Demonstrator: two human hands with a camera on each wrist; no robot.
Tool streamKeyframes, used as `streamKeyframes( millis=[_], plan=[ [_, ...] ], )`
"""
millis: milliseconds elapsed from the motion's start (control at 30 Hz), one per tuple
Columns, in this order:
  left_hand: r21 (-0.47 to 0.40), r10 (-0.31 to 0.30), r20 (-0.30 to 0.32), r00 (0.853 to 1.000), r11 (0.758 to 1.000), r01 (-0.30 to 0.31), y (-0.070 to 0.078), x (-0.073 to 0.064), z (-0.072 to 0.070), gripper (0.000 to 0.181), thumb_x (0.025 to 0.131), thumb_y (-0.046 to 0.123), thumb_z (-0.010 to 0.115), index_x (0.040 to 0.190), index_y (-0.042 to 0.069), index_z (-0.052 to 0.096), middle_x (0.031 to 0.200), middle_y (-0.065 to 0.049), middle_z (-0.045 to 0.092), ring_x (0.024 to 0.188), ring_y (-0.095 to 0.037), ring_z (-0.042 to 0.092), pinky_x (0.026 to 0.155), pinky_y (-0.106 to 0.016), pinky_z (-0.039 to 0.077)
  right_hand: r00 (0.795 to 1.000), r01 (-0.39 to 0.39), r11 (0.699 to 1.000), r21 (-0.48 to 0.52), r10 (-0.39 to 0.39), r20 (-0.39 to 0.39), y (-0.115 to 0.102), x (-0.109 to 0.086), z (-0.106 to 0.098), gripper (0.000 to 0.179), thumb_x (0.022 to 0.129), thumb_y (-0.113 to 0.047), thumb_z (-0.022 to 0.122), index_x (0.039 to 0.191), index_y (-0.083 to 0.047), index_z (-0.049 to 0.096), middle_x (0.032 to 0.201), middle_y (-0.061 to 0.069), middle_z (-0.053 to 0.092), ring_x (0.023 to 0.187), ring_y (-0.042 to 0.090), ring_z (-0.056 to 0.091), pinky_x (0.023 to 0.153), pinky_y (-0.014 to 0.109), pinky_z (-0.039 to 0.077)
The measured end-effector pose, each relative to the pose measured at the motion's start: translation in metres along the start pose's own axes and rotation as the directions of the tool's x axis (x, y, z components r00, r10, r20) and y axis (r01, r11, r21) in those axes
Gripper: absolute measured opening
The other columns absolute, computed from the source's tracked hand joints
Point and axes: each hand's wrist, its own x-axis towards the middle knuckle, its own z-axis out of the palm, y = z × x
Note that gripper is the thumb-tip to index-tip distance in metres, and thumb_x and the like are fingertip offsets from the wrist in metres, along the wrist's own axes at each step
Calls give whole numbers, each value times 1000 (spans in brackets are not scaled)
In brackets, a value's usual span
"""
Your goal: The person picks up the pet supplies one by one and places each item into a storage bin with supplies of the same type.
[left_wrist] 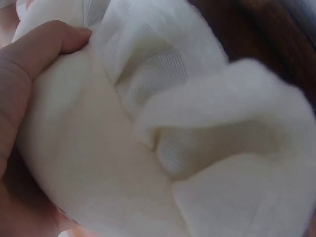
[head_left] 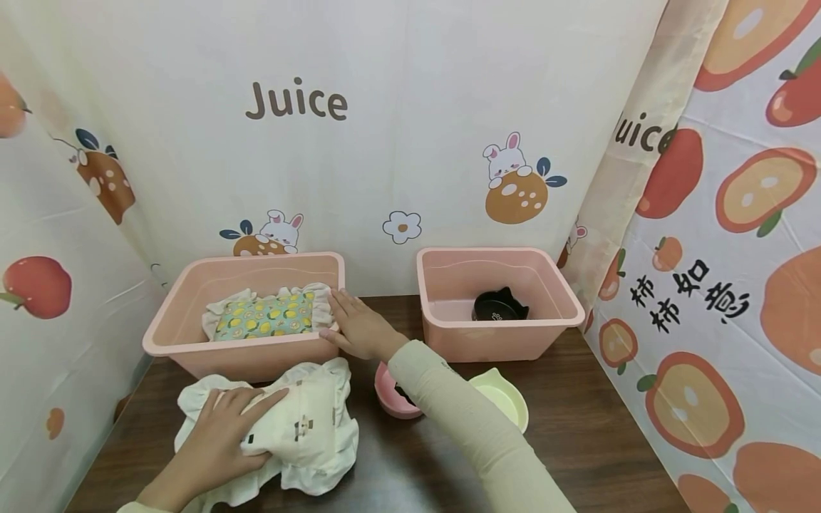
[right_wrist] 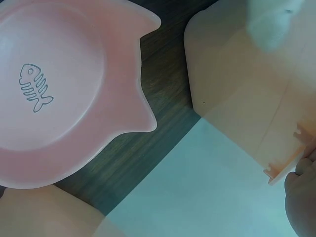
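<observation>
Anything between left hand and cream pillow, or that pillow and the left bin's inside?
Nothing visible for the left hand: it holds the cream pillow. Toward the inside, the bin's front wall intervenes, a lemon-print pillow takes up space, and the right hand is at the right rim.

A cream pillow (head_left: 321,413) with small brown and black figures and a white frill contrasts with a mint-green pillow (head_left: 266,315) dotted with yellow lemons and edged in white ruffles. The left bin (head_left: 237,348) and right bin (head_left: 500,342) are plain pink, and one bowl (right_wrist: 54,113) is pink with a grey outlined fishbone, another bowl (head_left: 505,396) pale yellow-green, a third dish (head_left: 499,305) black with a pale mark. Brown wood grain covers the table (head_left: 596,442), while the off-white back curtain (head_left: 385,157) shows white rabbits and brown fruit.
</observation>
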Motion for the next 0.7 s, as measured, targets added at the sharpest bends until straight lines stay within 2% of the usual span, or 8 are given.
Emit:
streamKeyframes(
  millis=[133,267,500,700],
  plan=[
    [17,55,-51,997,998,-54,-4,-2,-13,100,48,35,85,141,24,49,113,-4,59,103,-25,51,86,-49,31,1000,-8,1000,6,8,11,0,0,0,77,100,-57,23,154,-3,10,161,10,7,148,21,3,119,32,9],
    [17,85,-81,993,996,-84,-8,-2,-24,103,46,34,85,141,23,49,115,-5,58,105,-26,49,87,-49,29,1000,-7,1000,8,7,16,-1,-1,-3,77,100,-57,23,154,-4,8,161,10,7,148,21,3,119,31,7],
    [12,68,-91,994,998,-67,-14,-3,-43,104,46,34,86,142,24,48,118,-9,56,108,-32,47,90,-60,27,1000,-26,999,37,25,12,-1,-1,-6,78,99,-58,24,154,-5,8,162,8,4,148,20,2,119,30,6],
    [30,61,-122,991,998,-57,-21,-5,-54,100,47,37,84,140,23,50,116,-10,55,107,-33,47,90,-61,26,1000,-12,999,31,12,3,-1,1,-1,76,101,-55,26,154,-3,10,161,10,7,148,21,4,119,31,7]
  ],
)
